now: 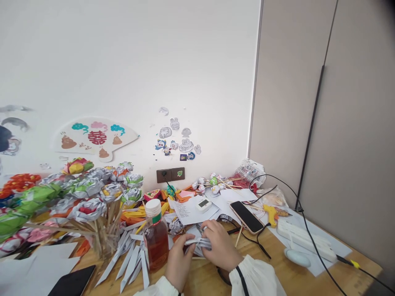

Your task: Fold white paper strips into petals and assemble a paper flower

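Observation:
My left hand [179, 260] and my right hand [221, 246] meet low in the middle of the head view, over the wooden table. Between their fingers is a piece of folded white paper [198, 242], pinched from both sides; its full shape is partly covered by the fingers. Just left of my left hand stands a bottle of amber liquid [156, 242] with a white cap. Long folded white paper strips [133, 263] lie beyond the bottle to the left. Behind my hands are a written sheet [182, 212] and a small white timer [203, 204].
Paper flowers on sticks [89, 185] crowd the left side. To the right lie a phone [247, 216], a yellow glue gun [270, 214], a white power strip [305, 238] and a computer mouse [296, 257]. A black cable [311, 236] crosses the right side. A dark tablet [72, 283] lies front left.

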`<state>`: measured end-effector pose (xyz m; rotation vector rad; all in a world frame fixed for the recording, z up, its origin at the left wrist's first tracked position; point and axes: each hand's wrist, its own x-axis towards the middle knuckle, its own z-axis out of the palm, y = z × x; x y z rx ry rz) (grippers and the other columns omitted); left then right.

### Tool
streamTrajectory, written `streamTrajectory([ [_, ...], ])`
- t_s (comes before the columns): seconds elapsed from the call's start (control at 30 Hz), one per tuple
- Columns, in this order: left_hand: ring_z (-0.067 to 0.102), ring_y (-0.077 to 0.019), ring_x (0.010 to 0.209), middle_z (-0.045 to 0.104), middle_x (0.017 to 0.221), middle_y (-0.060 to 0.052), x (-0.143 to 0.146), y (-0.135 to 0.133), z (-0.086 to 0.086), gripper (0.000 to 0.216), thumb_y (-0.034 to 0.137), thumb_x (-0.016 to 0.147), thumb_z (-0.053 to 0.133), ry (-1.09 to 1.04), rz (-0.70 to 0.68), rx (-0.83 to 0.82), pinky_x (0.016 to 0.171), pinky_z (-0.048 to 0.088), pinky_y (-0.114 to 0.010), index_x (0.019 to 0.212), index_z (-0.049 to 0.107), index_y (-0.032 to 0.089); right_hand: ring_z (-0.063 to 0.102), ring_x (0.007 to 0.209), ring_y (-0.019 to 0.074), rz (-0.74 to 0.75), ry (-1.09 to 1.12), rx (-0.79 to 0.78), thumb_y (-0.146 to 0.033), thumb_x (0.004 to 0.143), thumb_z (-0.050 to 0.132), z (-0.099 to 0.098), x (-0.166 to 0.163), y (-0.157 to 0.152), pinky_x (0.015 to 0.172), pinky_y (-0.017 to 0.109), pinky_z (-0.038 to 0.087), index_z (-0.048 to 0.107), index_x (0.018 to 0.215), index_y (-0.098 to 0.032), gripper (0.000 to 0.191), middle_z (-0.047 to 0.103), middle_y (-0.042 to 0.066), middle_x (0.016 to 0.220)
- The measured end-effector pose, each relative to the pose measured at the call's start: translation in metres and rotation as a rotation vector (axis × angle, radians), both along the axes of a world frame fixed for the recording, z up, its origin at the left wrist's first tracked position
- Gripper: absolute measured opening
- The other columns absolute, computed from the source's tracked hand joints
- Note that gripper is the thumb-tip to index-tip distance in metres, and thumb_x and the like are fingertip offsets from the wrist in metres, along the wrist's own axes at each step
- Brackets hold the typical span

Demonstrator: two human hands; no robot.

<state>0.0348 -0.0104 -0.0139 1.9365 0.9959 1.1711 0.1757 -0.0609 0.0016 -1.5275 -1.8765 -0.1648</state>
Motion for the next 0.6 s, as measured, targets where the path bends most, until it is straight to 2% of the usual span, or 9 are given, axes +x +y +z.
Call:
streamTrajectory([
  [0.1, 0.059, -0.0195, 0.077, 0.064, 0.081, -0.005, 0.0, -0.001, 0.0, 0.019, 0.026, 0.063, 0.049, -0.022, -0.008, -0.051, 0.071, 0.046, -0.032, 0.078, 0.057, 0.018, 0.041, 0.095, 0.019, 0.012, 0.021, -0.002, -0.013, 0.058, 0.058, 0.0, 0.002, 0.001, 0.082, 0.03, 0.031, 0.053, 0.089, -0.021, 0.032, 0.047, 0.002, 0.102],
  [0.2, 0.059, -0.0187, 0.073, 0.064, 0.081, -0.004, -0.001, 0.001, -0.001, 0.021, 0.029, 0.063, 0.05, -0.037, 0.018, -0.102, 0.069, 0.047, -0.031, 0.079, 0.056, 0.018, 0.036, 0.104, 0.0224, 0.001, 0.127, 0.009, -0.024, 0.054, 0.066, 0.0, 0.006, 0.003, 0.087, 0.033, 0.03, 0.037, 0.115, -0.02, 0.068, 0.041, 0.007, 0.114],
  [0.23, 0.06, -0.0185, 0.071, 0.064, 0.08, -0.004, -0.002, 0.002, -0.002, 0.022, 0.03, 0.062, 0.051, -0.041, 0.025, -0.12, 0.068, 0.047, -0.03, 0.08, 0.056, 0.017, 0.037, 0.104, 0.0224, 0.001, 0.171, 0.009, -0.027, 0.055, 0.066, 0.001, 0.007, 0.003, 0.086, 0.033, 0.03, 0.033, 0.119, -0.019, 0.072, 0.042, 0.008, 0.113],
  [0.27, 0.06, -0.0183, 0.07, 0.064, 0.08, -0.004, -0.002, 0.003, -0.002, 0.023, 0.031, 0.062, 0.051, -0.047, 0.027, -0.138, 0.067, 0.047, -0.03, 0.08, 0.056, 0.017, 0.039, 0.101, 0.0218, 0.006, 0.207, 0.007, -0.029, 0.059, 0.064, 0.001, 0.009, 0.004, 0.085, 0.033, 0.032, 0.035, 0.117, -0.019, 0.066, 0.046, 0.008, 0.109],
  [0.37, 0.06, -0.0175, 0.066, 0.064, 0.078, -0.004, -0.002, 0.005, -0.004, 0.027, 0.033, 0.061, 0.054, -0.098, -0.009, -0.201, 0.063, 0.048, -0.029, 0.081, 0.055, 0.015, 0.048, 0.087, 0.019, 0.043, 0.276, -0.008, -0.026, 0.07, 0.054, 0.001, 0.01, 0.005, 0.077, 0.031, 0.036, 0.053, 0.094, -0.02, 0.025, 0.056, 0.004, 0.088],
  [0.43, 0.06, -0.0173, 0.063, 0.064, 0.074, -0.004, 0.0, 0.005, -0.004, 0.028, 0.035, 0.06, 0.056, -0.135, -0.043, -0.251, 0.061, 0.048, -0.029, 0.08, 0.054, 0.015, 0.051, 0.077, 0.0173, 0.055, 0.339, -0.03, -0.023, 0.071, 0.052, 0.0, 0.01, 0.007, 0.07, 0.029, 0.039, 0.056, 0.08, -0.019, 0.01, 0.058, 0.002, 0.078],
  [0.5, 0.061, -0.0174, 0.062, 0.063, 0.07, -0.003, 0.001, 0.003, -0.002, 0.029, 0.036, 0.059, 0.057, -0.16, -0.069, -0.306, 0.061, 0.048, -0.028, 0.078, 0.054, 0.014, 0.053, 0.068, 0.0153, 0.069, 0.432, -0.059, -0.02, 0.069, 0.052, -0.002, 0.008, 0.008, 0.063, 0.026, 0.04, 0.054, 0.077, -0.018, 0.008, 0.058, 0.001, 0.073],
  [0.6, 0.061, -0.0174, 0.061, 0.063, 0.067, -0.002, 0.002, -0.001, 0.001, 0.029, 0.038, 0.059, 0.058, -0.165, -0.094, -0.349, 0.06, 0.048, -0.028, 0.074, 0.054, 0.014, 0.053, 0.065, 0.0132, 0.126, 0.548, -0.071, -0.018, 0.066, 0.055, -0.002, 0.005, 0.008, 0.058, 0.024, 0.041, 0.05, 0.087, -0.019, 0.022, 0.057, 0.0, 0.077],
])
